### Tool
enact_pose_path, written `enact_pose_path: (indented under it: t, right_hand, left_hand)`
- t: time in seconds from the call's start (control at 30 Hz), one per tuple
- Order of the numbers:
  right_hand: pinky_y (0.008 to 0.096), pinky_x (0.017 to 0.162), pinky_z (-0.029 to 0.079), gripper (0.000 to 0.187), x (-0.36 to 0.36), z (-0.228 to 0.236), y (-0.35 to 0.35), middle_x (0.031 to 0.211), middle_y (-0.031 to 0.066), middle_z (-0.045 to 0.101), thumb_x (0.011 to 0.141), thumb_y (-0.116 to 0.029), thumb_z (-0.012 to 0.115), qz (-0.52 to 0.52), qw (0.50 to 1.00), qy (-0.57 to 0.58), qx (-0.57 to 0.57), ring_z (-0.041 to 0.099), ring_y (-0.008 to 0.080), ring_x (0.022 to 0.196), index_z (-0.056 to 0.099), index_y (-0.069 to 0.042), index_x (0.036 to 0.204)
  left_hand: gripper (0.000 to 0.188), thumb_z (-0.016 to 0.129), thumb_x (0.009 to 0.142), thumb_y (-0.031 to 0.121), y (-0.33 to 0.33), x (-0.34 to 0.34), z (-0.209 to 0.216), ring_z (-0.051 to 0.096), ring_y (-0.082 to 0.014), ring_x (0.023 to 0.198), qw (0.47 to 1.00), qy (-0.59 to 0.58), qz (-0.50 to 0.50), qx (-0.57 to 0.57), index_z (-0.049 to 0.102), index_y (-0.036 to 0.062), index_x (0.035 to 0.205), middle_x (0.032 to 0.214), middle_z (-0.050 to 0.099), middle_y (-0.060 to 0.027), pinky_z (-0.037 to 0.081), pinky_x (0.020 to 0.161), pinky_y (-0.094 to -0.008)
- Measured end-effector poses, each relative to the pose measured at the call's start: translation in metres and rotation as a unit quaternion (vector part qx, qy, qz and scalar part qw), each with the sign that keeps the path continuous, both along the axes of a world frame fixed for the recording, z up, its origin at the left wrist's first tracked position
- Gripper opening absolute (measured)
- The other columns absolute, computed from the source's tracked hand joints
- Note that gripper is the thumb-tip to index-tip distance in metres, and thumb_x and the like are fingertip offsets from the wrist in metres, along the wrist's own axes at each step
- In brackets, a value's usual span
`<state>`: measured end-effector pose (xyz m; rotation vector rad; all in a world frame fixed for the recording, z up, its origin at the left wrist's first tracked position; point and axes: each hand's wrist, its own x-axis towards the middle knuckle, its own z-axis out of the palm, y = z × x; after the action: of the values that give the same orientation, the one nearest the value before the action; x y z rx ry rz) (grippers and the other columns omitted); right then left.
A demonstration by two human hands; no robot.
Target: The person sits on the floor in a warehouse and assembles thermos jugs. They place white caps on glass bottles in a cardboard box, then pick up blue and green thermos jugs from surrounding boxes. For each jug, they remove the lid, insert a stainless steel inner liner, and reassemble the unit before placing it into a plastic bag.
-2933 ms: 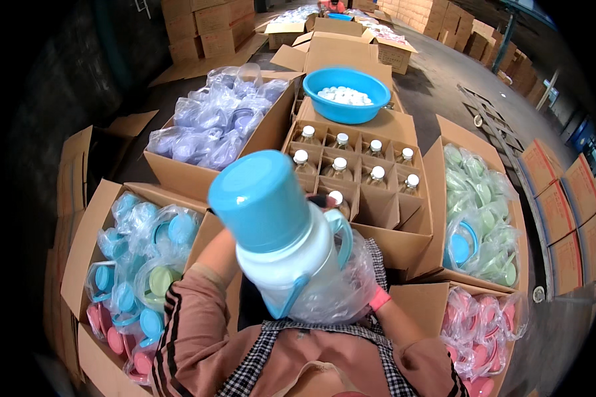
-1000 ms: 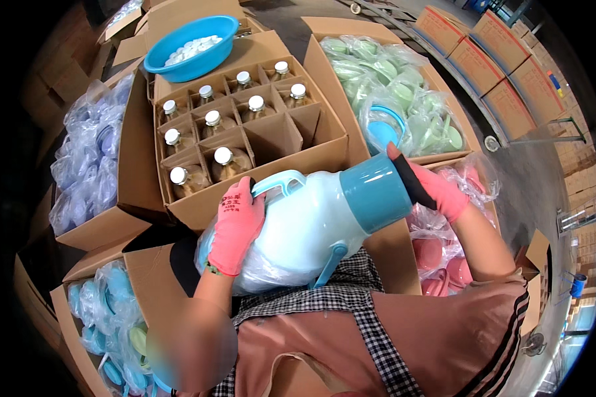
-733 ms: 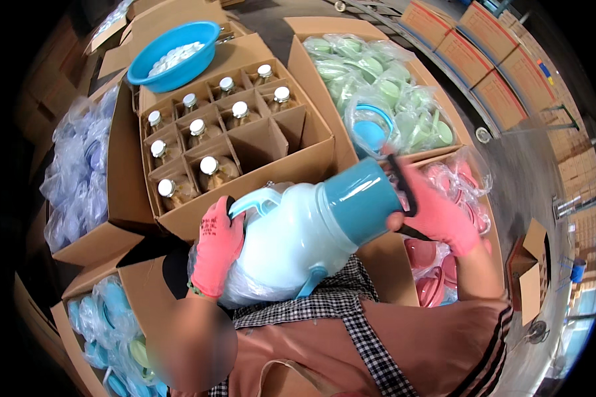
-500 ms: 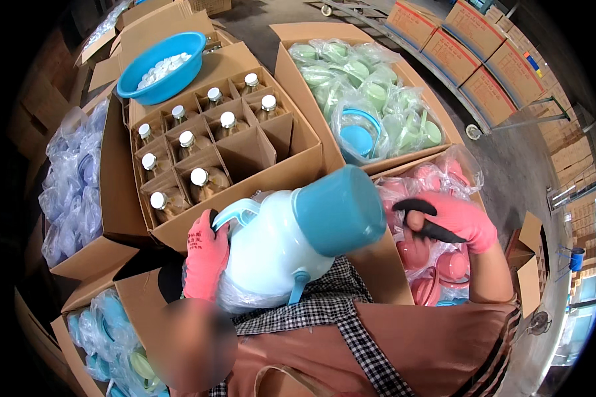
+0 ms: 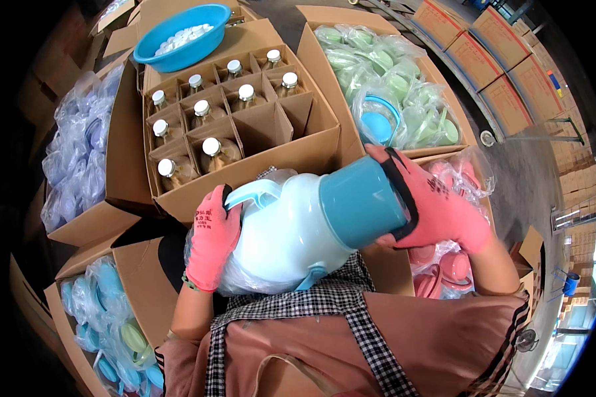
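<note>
A pale blue thermos jug (image 5: pixel 285 231) lies tilted across my front, its base end partly wrapped in clear plastic. Its wide teal cup lid (image 5: pixel 359 204) points to the right. My left hand (image 5: pixel 213 238), in a pink glove with black fingertips, is closed on the jug beside its light blue handle (image 5: pixel 253 192); part of its grip is hidden behind the body. From the right, my gloved right hand (image 5: pixel 440 202) wraps round the end of the lid, thumb and fingers on opposite sides. A small teal spout or tab (image 5: pixel 312 276) sticks out on the near side.
Ahead stands a divided carton (image 5: pixel 258 162) with several white-capped bottles. Behind it is a blue basin (image 5: pixel 182 56) of white caps. Cartons of bagged green parts (image 5: pixel 394 86), pink parts (image 5: pixel 453 264), purple parts (image 5: pixel 79 159) and blue parts (image 5: pixel 106 298) surround me. Sealed boxes (image 5: pixel 500 33) sit on a trolley.
My right hand has moved left from above the pink parts and closed round the lid. My left hand stays on the jug. The whole view has shifted slightly.
</note>
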<state>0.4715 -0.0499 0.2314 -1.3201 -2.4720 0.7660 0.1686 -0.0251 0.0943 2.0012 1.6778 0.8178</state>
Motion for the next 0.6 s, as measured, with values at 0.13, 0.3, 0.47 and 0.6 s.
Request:
enact_pose_path:
  t: [0.13,0.3,0.47,0.6]
  right_hand:
    - [0.0412,0.094,0.032,0.093,0.000,-0.021,0.005,0.127,0.0237,0.031,0.064,-0.036,0.071,0.028,0.994,0.031,0.102,0.037,0.0373,0.114,0.019,-0.002,0.133]
    - [0.0359,0.077,0.045,0.065,-0.014,-0.011,0.032,0.098,0.0219,0.054,0.082,-0.047,0.047,-0.192,0.959,-0.147,-0.145,0.056,0.0311,0.091,0.034,0.001,0.122]
    - [0.0265,0.054,0.048,0.040,0.019,0.055,0.050,0.069,0.0100,0.059,0.086,-0.034,0.045,-0.259,0.842,0.066,-0.469,0.061,0.0174,0.064,0.052,-0.001,0.108]
    - [0.0354,0.080,0.045,0.051,-0.032,0.059,0.015,0.104,0.0158,0.053,0.071,-0.016,0.065,-0.195,0.959,-0.046,0.198,0.054,0.0282,0.096,0.046,0.000,0.115]
  left_hand:
    - [0.036,0.058,0.077,0.011,0.000,0.003,-0.002,0.053,-0.0383,0.087,1.000,0.001,0.010,-0.009,0.048,-0.0049,0.107,0.096,0.055,-0.0236,0.043,0.076,-0.0390]
    - [0.035,0.058,0.077,0.011,0.001,0.006,0.001,0.053,-0.0381,0.086,0.999,0.005,0.019,-0.027,0.048,-0.0055,0.107,0.096,0.055,-0.0239,0.043,0.075,-0.0393]
    - [0.037,0.059,0.077,0.012,-0.005,-0.003,0.005,0.053,-0.0384,0.088,0.999,0.006,0.026,0.022,0.047,-0.0067,0.107,0.096,0.054,-0.0243,0.043,0.076,-0.0392]
    - [0.036,0.058,0.076,0.011,-0.008,-0.009,0.002,0.052,-0.0391,0.087,0.997,0.006,0.013,0.072,0.046,-0.0063,0.106,0.093,0.054,-0.0241,0.043,0.075,-0.0402]
